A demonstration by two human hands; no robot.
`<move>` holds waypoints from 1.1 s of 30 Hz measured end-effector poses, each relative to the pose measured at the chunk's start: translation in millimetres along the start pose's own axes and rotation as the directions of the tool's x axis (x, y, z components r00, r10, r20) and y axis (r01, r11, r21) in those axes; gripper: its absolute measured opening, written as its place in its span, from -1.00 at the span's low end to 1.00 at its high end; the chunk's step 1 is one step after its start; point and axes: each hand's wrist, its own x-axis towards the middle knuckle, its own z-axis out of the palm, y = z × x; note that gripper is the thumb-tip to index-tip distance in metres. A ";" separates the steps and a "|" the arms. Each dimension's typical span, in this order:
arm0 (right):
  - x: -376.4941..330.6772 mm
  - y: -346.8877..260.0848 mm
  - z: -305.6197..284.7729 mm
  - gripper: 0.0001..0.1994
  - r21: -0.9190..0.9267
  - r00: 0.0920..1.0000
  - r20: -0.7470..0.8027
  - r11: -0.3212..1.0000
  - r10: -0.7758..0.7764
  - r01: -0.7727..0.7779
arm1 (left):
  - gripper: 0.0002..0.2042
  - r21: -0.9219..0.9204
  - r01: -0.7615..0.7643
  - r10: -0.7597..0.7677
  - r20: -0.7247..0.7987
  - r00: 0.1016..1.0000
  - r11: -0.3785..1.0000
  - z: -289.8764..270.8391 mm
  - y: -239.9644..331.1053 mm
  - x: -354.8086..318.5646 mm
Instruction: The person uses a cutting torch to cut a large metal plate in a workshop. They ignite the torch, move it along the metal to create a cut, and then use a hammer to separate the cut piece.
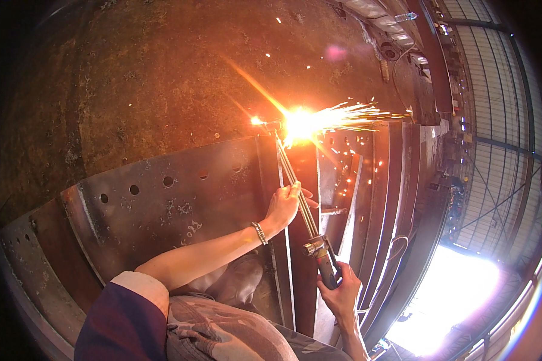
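Observation:
My right hand [341, 293] is wrapped around the dark handle of a cutting torch [307, 215], near its brass valve. Farther up, my left hand [285, 207] grips the torch's thin metal tubes between thumb and fingers, with some fingertips showing past them. A metal bracelet [259, 233] circles my left wrist. The torch's head meets the rusty brown steel plate [162, 78], where a blinding glare [301, 124] hides the tip and the spot it works on. Sparks [355, 114] spray off to the right.
Below the plate stands a steel panel [144, 210] with a row of round holes. Several upright steel ribs [391, 192] line the right side. A pale cable or hose [367, 301] runs beside my right forearm. A plastic bottle [406, 17] lies at the top right.

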 end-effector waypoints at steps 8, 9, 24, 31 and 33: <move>-0.9 4.5 2.4 -0.47 0.020 1.000 -0.005 1.000 0.004 -0.004 | -0.53 -0.060 0.020 -0.019 0.014 1.000 0.998 0.5 0.7 -0.6; -1.0 5.1 2.7 -0.47 0.022 1.000 -0.010 1.000 -0.009 0.009 | -0.53 -0.042 0.027 -0.027 0.005 1.000 0.999 0.6 0.9 -1.1; -0.4 2.7 2.0 -0.45 0.015 0.999 -0.033 1.000 -0.025 0.025 | -0.49 -0.044 0.011 -0.010 0.029 1.000 0.999 0.0 6.1 -0.2; 3.3 0.8 -6.0 -0.29 -0.039 0.990 -0.113 0.996 -0.089 0.085 | -0.49 -0.104 -0.039 0.043 0.040 0.998 0.994 5.8 23.2 -6.4; 2.1 0.1 -10.7 -0.31 -0.097 0.981 -0.161 0.991 -0.108 0.093 | -0.50 -0.191 -0.076 0.090 0.067 0.994 0.979 8.8 25.2 -11.2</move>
